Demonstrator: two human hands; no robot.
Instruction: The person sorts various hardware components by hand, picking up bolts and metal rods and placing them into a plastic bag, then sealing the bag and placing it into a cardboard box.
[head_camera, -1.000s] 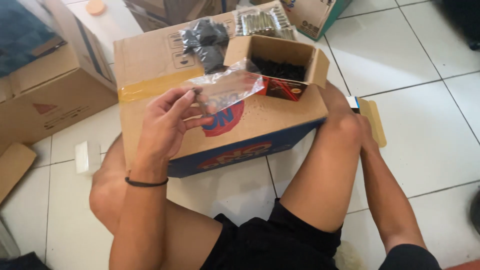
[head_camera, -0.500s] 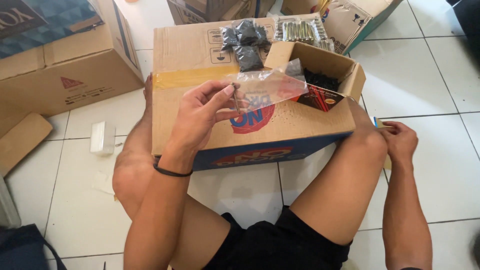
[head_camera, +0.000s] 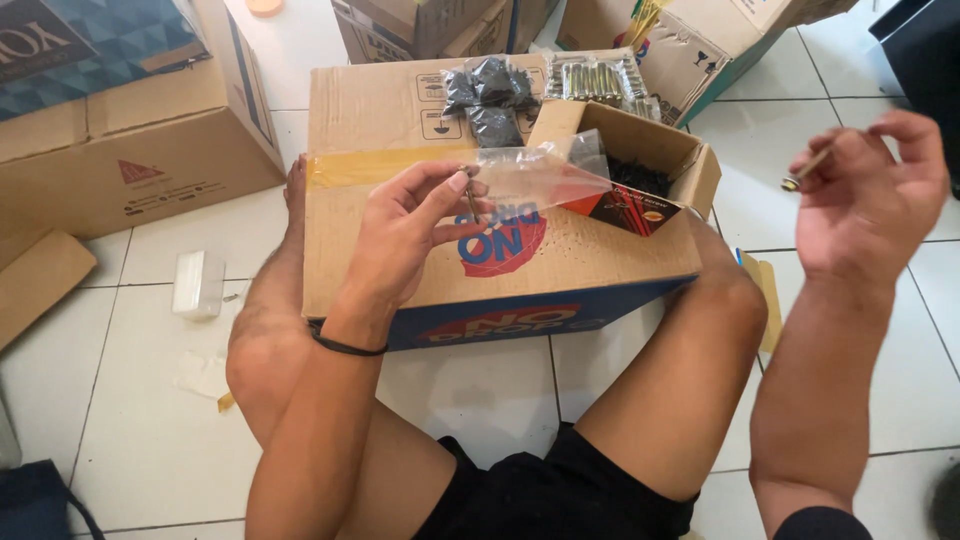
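- Person sits on a white tiled floor (head_camera: 130, 420), legs spread around a large cardboard box (head_camera: 420, 240) lying flat between the knees.
- Left hand (head_camera: 405, 235) is raised over the box top, thumb and fingertips pinched on the mouth of a small clear plastic bag (head_camera: 535, 175). A thin dark piece — possibly a screw — seems to sit at the pinch; too small to be sure.
- The bag hangs sideways in the air above the box, its far end reaching toward a small open carton (head_camera: 640, 165) that stands on the big box.
- Right hand (head_camera: 865, 200) is lifted well off to the side over the tiles, fingers loosely curled, thumb and forefinger nipping a single long screw (head_camera: 805, 170) near its head end.
- The carton holds a dark heap of what look like more screws.
- Behind it lie filled dark bags (head_camera: 490, 90) and a row of pale metal pieces (head_camera: 600, 80), kind unclear.
- Handling, as judged: the bag is limp, thin and slick film, almost weightless — it probably folds or slides shut unless held at the rim, so the mouth edge is the sensible hold. The screw is stiff, small and light, with a sharp tip; likely to roll out of a loose pinch, best taken on the shank near the head.
- Other cartons (head_camera: 130, 150) stand around; a small whitish box (head_camera: 197, 285) rests on the tiles to the left.
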